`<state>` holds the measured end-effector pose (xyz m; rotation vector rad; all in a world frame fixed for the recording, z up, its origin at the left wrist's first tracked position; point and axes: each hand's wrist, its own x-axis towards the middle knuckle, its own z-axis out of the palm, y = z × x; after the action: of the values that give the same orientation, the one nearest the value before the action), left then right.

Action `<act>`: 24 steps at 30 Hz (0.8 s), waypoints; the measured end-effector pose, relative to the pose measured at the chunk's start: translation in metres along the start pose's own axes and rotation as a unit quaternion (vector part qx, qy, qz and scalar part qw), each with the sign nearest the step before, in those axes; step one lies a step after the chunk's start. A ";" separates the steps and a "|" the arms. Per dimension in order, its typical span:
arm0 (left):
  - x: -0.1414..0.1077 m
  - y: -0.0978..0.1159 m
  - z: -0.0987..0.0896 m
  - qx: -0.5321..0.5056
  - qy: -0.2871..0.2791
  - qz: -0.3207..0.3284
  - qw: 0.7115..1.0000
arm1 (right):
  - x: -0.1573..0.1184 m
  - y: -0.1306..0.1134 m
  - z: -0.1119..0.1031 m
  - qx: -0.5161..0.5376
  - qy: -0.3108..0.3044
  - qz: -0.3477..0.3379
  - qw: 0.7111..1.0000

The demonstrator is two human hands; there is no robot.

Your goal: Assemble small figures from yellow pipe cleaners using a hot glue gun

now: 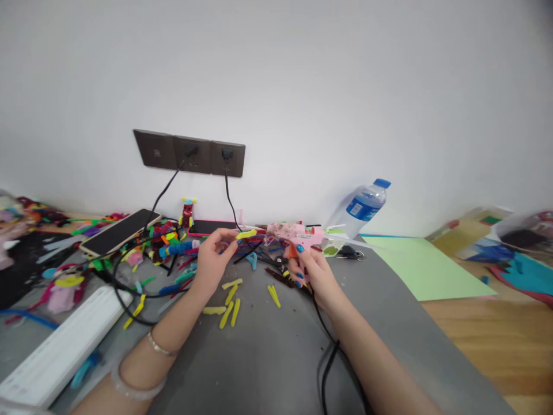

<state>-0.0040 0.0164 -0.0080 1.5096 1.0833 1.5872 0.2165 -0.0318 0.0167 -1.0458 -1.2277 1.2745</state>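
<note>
White wall (276,86) stands behind a gray table (268,369). The left hand (216,253) pinches a little yellow strip (246,234), just left of the pink glue gun (307,237) that the right hand (315,271) grips.

A silvery bracelet (158,347) and a thicker pale bangle (135,394) ring the left forearm (186,318); right nails (299,248) are blue.

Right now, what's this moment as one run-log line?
left hand: pinching yellow piece | right hand: gripping glue gun | table: loose yellow pieces | bottle: capped
</note>
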 end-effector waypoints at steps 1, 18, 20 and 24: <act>0.000 0.000 0.000 0.001 -0.001 -0.001 1.000 | 0.001 0.003 0.001 -0.018 -0.002 -0.006 1.000; -0.003 0.001 0.003 -0.015 -0.012 -0.013 1.000 | 0.002 0.013 0.010 -0.084 -0.021 -0.002 0.996; -0.003 0.001 0.003 -0.017 -0.013 -0.012 1.000 | 0.002 0.014 0.010 -0.085 -0.020 0.001 0.996; -0.003 0.002 0.003 -0.017 -0.012 -0.011 1.000 | 0.002 0.015 0.009 -0.085 -0.013 0.004 0.996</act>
<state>-0.0009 0.0135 -0.0075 1.4861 1.0510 1.5615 0.2057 -0.0300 0.0029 -1.1595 -1.3705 1.2091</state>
